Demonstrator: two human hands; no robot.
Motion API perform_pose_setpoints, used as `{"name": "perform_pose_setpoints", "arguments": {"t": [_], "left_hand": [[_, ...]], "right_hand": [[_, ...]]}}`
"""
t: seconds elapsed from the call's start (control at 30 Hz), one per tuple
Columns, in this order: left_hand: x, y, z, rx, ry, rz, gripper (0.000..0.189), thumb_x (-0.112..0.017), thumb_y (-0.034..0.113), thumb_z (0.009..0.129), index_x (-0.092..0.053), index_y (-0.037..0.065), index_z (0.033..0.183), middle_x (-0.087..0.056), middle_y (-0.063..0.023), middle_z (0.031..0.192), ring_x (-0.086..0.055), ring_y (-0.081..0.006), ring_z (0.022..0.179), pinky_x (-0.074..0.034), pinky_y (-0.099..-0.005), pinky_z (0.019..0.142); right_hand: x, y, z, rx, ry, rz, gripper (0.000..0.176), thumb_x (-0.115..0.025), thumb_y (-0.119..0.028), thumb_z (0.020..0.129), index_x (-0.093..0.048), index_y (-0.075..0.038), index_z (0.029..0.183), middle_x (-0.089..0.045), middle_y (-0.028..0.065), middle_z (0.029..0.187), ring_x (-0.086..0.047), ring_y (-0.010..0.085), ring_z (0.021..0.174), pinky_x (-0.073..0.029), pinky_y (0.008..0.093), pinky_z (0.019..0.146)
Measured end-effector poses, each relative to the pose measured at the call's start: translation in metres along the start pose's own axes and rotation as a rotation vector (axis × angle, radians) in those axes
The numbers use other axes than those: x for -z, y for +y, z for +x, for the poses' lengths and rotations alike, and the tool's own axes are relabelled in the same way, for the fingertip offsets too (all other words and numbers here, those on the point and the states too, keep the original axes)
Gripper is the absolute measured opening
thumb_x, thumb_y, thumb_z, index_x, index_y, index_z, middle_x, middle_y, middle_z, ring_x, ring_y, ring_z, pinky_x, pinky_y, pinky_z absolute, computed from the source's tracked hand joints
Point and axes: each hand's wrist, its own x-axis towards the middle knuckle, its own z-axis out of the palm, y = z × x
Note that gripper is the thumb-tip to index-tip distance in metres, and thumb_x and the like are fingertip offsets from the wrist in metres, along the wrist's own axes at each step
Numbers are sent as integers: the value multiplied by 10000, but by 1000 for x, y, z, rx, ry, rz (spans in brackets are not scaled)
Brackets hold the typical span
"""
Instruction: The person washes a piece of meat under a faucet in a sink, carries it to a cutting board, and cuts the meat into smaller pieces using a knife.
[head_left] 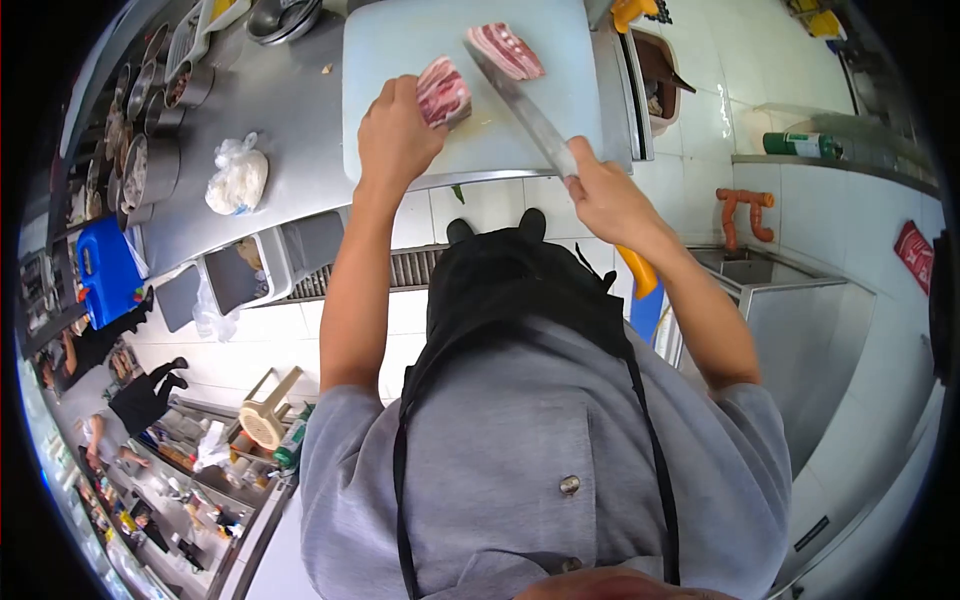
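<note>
1. Head view, nearest the lens: the person's own grey shirt [540,440] and black apron [520,290] fill the lower frame. Both forearms run out toward 12 o'clock.
2. Left hand [395,135]: fingers curled down over the near end of a pork belly slab [443,90], pinning it to the white cutting board [400,50]. The slab sits at about 1 o'clock from the knuckles, cut face showing streaked layers.
3. Right hand [605,200]: clenched round the handle of a cleaver-type knife [520,105]. The handle itself is hidden inside the fist.
4. Key relation: the blade's long axis runs from the right fist toward 11 o'clock, slanting across the board. The held slab lies just beside the blade at its 9 o'clock side. A second pork belly piece [508,50] lies on the other side, near the tip, untouched by either hand. So the blade separates the two pieces. Cannot tell whether the edge touches the board.
5. Nearness: the left hand is on the held slab, and the right hand stands well back and reaches it only through the blade.
6. Surroundings: a steel counter [270,110] at 9 o'clock of the board carries a knotted plastic bag [237,178].
</note>
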Motion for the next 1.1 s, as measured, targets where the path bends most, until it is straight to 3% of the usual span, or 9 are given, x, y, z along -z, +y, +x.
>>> {"name": "perform_pose_setpoints", "arguments": {"t": [0.17, 0.4, 0.47, 0.63, 0.97, 1.03, 1.1], "left_hand": [[-3, -11, 16, 125, -128, 16, 468, -758, 154, 663, -549, -50, 1029, -623, -242, 1002, -659, -426, 853, -556, -464, 754], [-8, -20, 25, 143, -162, -76, 541, -794, 211, 643, -541, -52, 1042, -634, -245, 1017, -659, -421, 881, -553, -461, 774], [-7, -19, 25, 96, -155, -89, 456, -751, 163, 689, -544, -74, 1020, -613, -263, 1013, -660, -423, 863, -561, -454, 763], [-4, -17, 28, 121, -198, -100, 538, -791, 225, 660, -538, -46, 1050, -622, -245, 1058, -651, -414, 914, -542, -457, 811], [7, -12, 33, 86, -290, -14, 561, -808, 238, 645, -523, -36, 1044, -615, -235, 1054, -655, -407, 887, -547, -452, 798], [8, -11, 33, 82, -299, 2, 561, -810, 238, 645, -522, -33, 1044, -616, -235, 1055, -655, -405, 888, -546, -451, 797], [8, -10, 33, 90, -302, 12, 561, -813, 238, 645, -522, -30, 1044, -617, -234, 1055, -656, -403, 890, -546, -451, 797]], "right_hand": [[41, -65, -7, 33, 4, -65, 228, -483, -86, 919, -333, -3, 1070, -584, 294, 702, -591, 503, 757, -419, 582, 707], [41, -99, 6, 5, -73, -268, 211, -479, -88, 911, -359, 1, 1059, -610, 298, 761, -601, 504, 761, -438, 574, 706], [39, -104, 7, -40, -113, -289, 214, -478, -84, 903, -363, 1, 1062, -617, 298, 782, -607, 503, 772, -449, 571, 712], [35, -120, 3, -107, -79, -417, 280, -475, -10, 830, -379, -2, 1093, -632, 288, 846, -631, 485, 851, -488, 555, 743], [21, -108, 4, -88, -113, -243, 303, -529, 19, 801, -398, 31, 1074, -648, 278, 863, -661, 443, 834, -521, 514, 713], [16, -103, 4, -53, -93, -174, 329, -527, 41, 762, -354, 22, 1041, -624, 297, 767, -624, 503, 775, -486, 563, 688], [16, -103, 4, -59, -96, -158, 331, -528, 41, 762, -353, 22, 1043, -627, 301, 784, -625, 503, 785, -487, 563, 695]]}}
